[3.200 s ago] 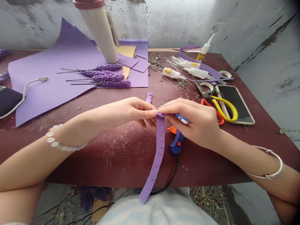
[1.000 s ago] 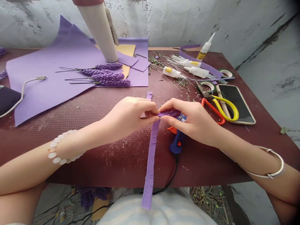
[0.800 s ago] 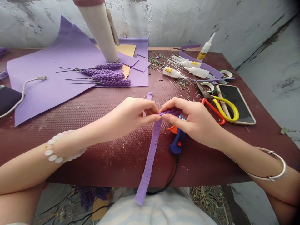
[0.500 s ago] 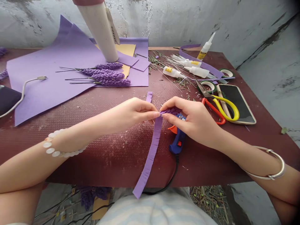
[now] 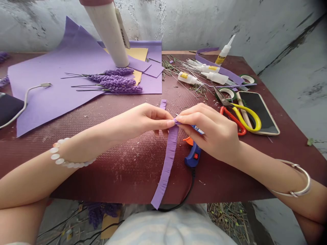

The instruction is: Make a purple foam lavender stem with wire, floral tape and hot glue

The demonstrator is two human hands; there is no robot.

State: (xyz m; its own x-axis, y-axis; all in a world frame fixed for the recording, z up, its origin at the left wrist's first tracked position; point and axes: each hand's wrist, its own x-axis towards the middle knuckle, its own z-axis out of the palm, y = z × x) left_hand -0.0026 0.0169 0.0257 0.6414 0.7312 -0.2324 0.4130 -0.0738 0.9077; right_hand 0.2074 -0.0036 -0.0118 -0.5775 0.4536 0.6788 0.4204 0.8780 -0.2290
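My left hand (image 5: 148, 119) is closed, thumb and fingertips pinching the top of a fringed purple paper strip (image 5: 168, 160). From there the strip hangs toward me, its lower end reaching the table's front edge. Tip to tip with the left, my right hand (image 5: 216, 131) is closed too, pinching a small gathered bit of the same purple paper; its fingers cover most of what lies there. Beyond the left fingertips a short purple strip end (image 5: 163, 103) shows. Partly under my right hand rests a blue glue gun (image 5: 192, 156) with an orange trigger.
Scissors (image 5: 237, 112), a phone (image 5: 260, 112) and green tape rolls (image 5: 227, 93) lie right. Glue bottles (image 5: 189, 78) and wire stems are behind. Finished purple lavender stems (image 5: 117, 83) rest on purple paper (image 5: 51, 88) beside a white cup (image 5: 109, 37).
My right hand has rolled over, its knuckles now higher, hiding the twisted purple piece that showed between its fingers. The strip's lower end has swung right and up slightly.
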